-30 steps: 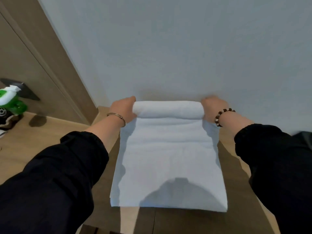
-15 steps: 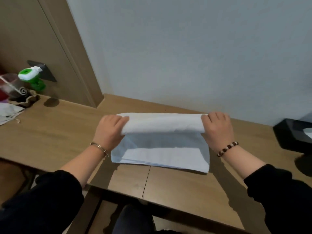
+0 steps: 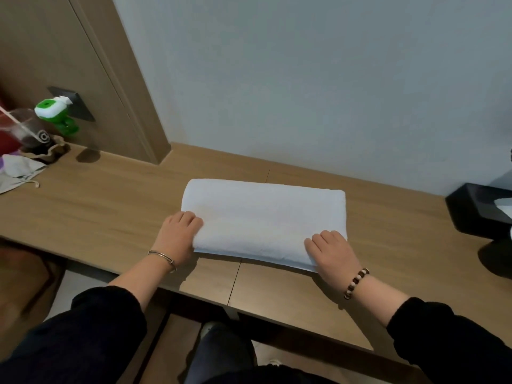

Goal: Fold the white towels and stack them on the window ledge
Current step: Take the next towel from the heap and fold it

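A black box [image 3: 475, 210] at the right edge held white paper [image 3: 504, 205]. Far left, a clear cup [image 3: 26, 128] held a straw [image 3: 12, 119]. The towel [image 3: 263, 214] lay folded on the table [image 3: 97, 214]. The left hand [image 3: 177, 235] and right hand [image 3: 332, 254] gripped its near corners, fingers curled over the edge. Half a second earlier they had held the fold raised at the far side; now it lay flat at the near edge.

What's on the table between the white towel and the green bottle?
Nothing: the head view shows only bare table between the white towel and green bottle.
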Demonstrator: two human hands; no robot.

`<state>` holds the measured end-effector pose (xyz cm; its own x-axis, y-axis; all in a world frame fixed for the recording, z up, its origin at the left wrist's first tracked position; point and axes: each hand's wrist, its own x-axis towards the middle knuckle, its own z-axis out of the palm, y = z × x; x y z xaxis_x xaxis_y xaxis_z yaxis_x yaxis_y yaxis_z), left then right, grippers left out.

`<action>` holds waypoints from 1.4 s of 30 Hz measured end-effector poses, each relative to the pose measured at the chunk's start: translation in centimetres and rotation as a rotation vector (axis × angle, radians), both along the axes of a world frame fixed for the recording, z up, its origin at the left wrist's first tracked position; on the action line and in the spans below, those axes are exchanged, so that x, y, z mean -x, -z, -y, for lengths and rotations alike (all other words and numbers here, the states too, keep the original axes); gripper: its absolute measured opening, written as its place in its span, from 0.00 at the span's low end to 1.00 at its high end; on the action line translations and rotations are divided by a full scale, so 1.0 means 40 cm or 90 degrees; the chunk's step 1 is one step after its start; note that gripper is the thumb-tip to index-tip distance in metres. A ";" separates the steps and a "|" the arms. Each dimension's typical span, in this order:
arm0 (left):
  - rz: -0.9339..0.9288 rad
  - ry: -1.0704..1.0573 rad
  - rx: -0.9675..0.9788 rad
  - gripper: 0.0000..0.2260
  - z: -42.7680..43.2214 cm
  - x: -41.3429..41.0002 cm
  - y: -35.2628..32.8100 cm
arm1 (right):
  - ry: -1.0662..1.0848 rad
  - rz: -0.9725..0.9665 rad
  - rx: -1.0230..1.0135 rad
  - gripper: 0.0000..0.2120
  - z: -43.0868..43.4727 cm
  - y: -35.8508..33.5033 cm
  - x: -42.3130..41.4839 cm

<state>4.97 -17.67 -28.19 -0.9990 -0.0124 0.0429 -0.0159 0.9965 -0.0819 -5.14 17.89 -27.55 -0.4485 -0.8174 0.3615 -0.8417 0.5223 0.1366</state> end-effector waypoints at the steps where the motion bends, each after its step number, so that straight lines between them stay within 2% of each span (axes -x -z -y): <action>1: 0.056 -0.007 0.013 0.25 -0.007 0.005 -0.024 | 0.008 0.015 -0.022 0.15 0.004 0.007 -0.006; 3: 0.186 -0.030 0.044 0.23 -0.033 0.029 -0.083 | 0.025 0.036 -0.056 0.17 0.011 0.019 -0.013; 4: 0.221 -0.043 0.017 0.26 -0.052 0.046 -0.114 | 0.030 0.041 -0.065 0.18 0.015 0.021 -0.013; 5: 0.216 -0.048 -0.038 0.30 -0.081 0.064 -0.141 | 0.032 0.043 -0.072 0.18 0.018 0.022 -0.013; 7: 0.115 -0.027 -0.121 0.33 -0.155 0.116 -0.161 | 0.030 0.046 -0.066 0.18 0.029 0.023 -0.017; 9: 0.068 -0.043 -0.134 0.27 -0.242 0.177 -0.143 | 0.011 0.069 -0.057 0.17 0.041 0.017 -0.034; 12: 0.099 -0.120 -0.130 0.25 -0.320 0.219 -0.073 | -0.032 0.146 -0.074 0.15 0.045 -0.008 -0.061; 14: 0.095 -0.132 -0.103 0.26 -0.314 0.219 -0.031 | -0.015 0.268 -0.015 0.14 0.034 -0.038 -0.053; 16: 0.072 -0.120 -0.110 0.26 -0.293 0.218 -0.013 | 0.076 0.353 0.194 0.15 0.025 -0.070 -0.019; 18: 0.062 -0.111 -0.115 0.26 -0.279 0.222 -0.007 | 0.276 0.401 0.399 0.12 -0.004 -0.074 0.054; 19: 0.063 -0.103 -0.111 0.26 -0.270 0.225 -0.003 | 0.374 0.476 0.436 0.14 -0.021 -0.076 0.095; 20: 0.063 -0.094 -0.107 0.26 -0.260 0.228 0.002 | 0.436 0.583 0.435 0.17 -0.038 -0.072 0.130; 22: 0.057 -0.072 -0.112 0.28 -0.236 0.230 0.009 | 0.441 0.740 0.359 0.23 -0.064 -0.049 0.175; 25: 0.042 -0.039 -0.138 0.33 -0.202 0.234 0.017 | 0.373 0.817 0.297 0.27 -0.054 -0.022 0.191; 29: 0.064 -0.019 -0.113 0.33 -0.184 0.243 0.025 | 0.336 0.863 0.355 0.18 -0.007 -0.006 0.199; 31: 0.069 -0.011 -0.103 0.31 -0.179 0.244 0.029 | 0.349 0.817 0.353 0.12 0.002 0.004 0.207; 34: 0.058 0.004 -0.101 0.29 -0.176 0.236 0.034 | 0.343 0.730 0.283 0.08 0.001 0.017 0.227; 36: 0.056 0.011 -0.090 0.29 -0.173 0.231 0.041 | 0.351 0.685 0.236 0.07 -0.005 0.026 0.234; 39: 0.062 0.028 -0.072 0.28 -0.172 0.233 0.047 | 0.453 0.637 0.301 0.13 -0.016 0.057 0.233; 42: 0.062 0.029 -0.061 0.28 -0.179 0.234 0.045 | 0.505 0.729 0.341 0.16 -0.011 0.071 0.238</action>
